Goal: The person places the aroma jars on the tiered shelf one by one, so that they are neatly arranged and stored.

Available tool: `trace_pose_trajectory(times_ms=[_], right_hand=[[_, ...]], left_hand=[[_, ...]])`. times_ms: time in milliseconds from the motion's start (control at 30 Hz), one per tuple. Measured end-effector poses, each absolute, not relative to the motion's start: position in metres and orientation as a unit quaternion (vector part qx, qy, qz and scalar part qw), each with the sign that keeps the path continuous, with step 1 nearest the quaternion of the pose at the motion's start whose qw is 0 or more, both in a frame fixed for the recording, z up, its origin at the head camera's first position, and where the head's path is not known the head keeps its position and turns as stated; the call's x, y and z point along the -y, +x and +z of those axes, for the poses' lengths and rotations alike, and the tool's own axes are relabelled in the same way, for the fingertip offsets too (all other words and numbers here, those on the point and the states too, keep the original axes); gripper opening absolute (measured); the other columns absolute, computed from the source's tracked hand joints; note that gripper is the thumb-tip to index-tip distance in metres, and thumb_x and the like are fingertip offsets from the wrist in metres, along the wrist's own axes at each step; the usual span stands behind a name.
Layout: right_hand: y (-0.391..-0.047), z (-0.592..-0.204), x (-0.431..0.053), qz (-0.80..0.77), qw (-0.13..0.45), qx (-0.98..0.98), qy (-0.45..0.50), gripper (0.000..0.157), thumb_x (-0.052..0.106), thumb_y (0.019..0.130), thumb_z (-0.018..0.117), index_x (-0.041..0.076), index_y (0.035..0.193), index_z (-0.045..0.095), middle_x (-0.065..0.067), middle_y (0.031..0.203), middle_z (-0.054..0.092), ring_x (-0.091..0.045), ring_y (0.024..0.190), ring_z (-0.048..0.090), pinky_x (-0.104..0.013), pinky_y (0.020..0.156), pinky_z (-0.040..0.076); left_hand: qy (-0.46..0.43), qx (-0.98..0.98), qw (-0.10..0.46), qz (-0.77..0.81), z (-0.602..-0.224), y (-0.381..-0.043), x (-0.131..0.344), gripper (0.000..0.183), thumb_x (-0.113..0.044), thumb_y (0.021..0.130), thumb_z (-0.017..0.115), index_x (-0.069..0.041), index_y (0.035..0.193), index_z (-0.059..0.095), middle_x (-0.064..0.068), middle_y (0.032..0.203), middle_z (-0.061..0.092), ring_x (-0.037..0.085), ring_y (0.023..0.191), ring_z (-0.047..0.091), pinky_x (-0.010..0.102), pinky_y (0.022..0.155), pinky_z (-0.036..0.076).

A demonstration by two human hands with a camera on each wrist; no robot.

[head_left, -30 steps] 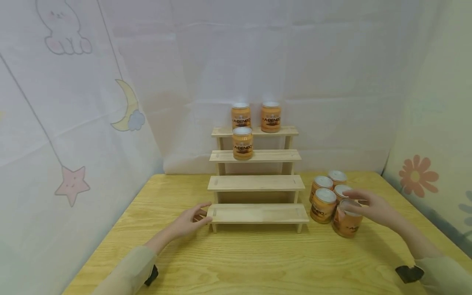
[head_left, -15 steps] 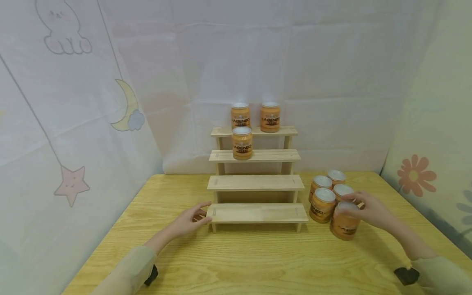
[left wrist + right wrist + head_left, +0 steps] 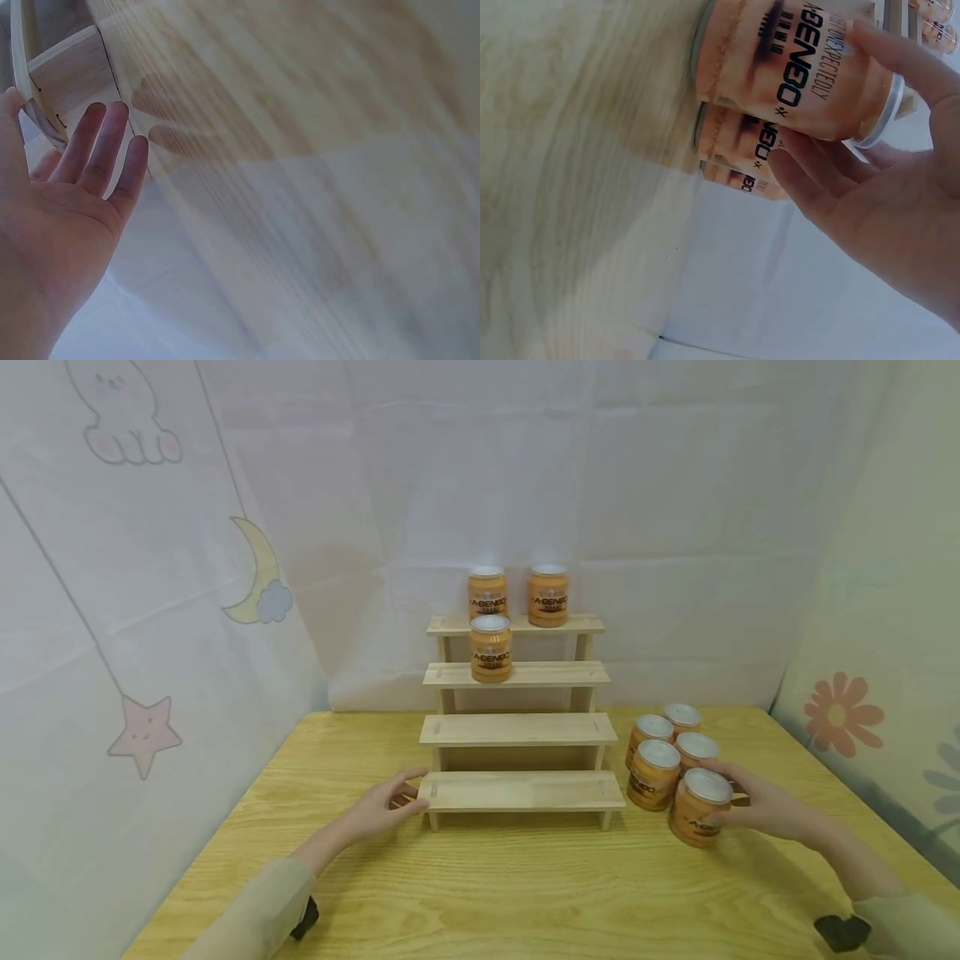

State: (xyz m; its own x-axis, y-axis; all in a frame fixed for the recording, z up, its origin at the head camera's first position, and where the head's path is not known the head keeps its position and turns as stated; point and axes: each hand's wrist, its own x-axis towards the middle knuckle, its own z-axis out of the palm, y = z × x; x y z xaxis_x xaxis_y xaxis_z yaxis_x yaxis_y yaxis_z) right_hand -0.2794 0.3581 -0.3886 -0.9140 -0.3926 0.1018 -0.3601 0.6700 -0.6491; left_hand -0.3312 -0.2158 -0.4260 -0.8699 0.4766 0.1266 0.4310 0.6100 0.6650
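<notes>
wooden table (image 3: 480,893): three cans (image 3: 491,656) on the rack (image 3: 517,727), five cans (image 3: 654,785) below, right hand (image 3: 772,806) pinching the nearest can (image 3: 693,822), left hand (image 3: 378,812) loosely spread!

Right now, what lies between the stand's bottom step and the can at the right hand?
The head view shows another orange can between the bottom step and that can.

A wood-grained table (image 3: 480,893), on it a four-tier wooden stand (image 3: 519,787) and, seemingly, five orange cans (image 3: 654,783).
</notes>
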Motion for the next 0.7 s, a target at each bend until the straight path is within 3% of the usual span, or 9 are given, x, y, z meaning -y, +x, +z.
trace_pose_trajectory(times_ms=[167,433,700], right_hand=[[-0.281,-0.393,-0.352,-0.354,0.015,-0.919,-0.173,0.075,0.029,0.083,0.072,0.0,0.14,0.033,-0.021,0.129,0.047,-0.027,0.111,0.049,-0.024,0.076,0.052],[-0.282,-0.403,-0.348,-0.382,0.022,-0.913,-0.143,0.074,0.031,0.086,0.069,-0.005,0.136,0.029,-0.026,0.129,0.044,-0.048,0.118,0.046,-0.043,0.085,0.052],[-0.278,-0.402,-0.351,-0.372,0.033,-0.917,-0.14,0.07,0.032,0.09,0.064,-0.001,0.142,0.03,-0.022,0.129,0.049,-0.038,0.112,0.052,-0.034,0.078,0.053]], left_hand=[[0.25,-0.898,0.031,0.361,-0.426,-0.331,0.216,0.062,-0.043,0.093,0.055,-0.016,0.145,0.035,0.009,0.115,0.064,0.021,0.101,0.062,0.041,0.088,0.051],[0.254,-0.899,0.028,0.356,-0.426,-0.332,0.217,0.062,-0.042,0.093,0.055,-0.015,0.145,0.035,0.009,0.116,0.063,0.021,0.102,0.062,0.041,0.088,0.051],[0.257,-0.899,0.03,0.354,-0.425,-0.33,0.217,0.062,-0.04,0.094,0.055,-0.012,0.145,0.034,0.009,0.115,0.064,0.022,0.101,0.062,0.041,0.086,0.052]])
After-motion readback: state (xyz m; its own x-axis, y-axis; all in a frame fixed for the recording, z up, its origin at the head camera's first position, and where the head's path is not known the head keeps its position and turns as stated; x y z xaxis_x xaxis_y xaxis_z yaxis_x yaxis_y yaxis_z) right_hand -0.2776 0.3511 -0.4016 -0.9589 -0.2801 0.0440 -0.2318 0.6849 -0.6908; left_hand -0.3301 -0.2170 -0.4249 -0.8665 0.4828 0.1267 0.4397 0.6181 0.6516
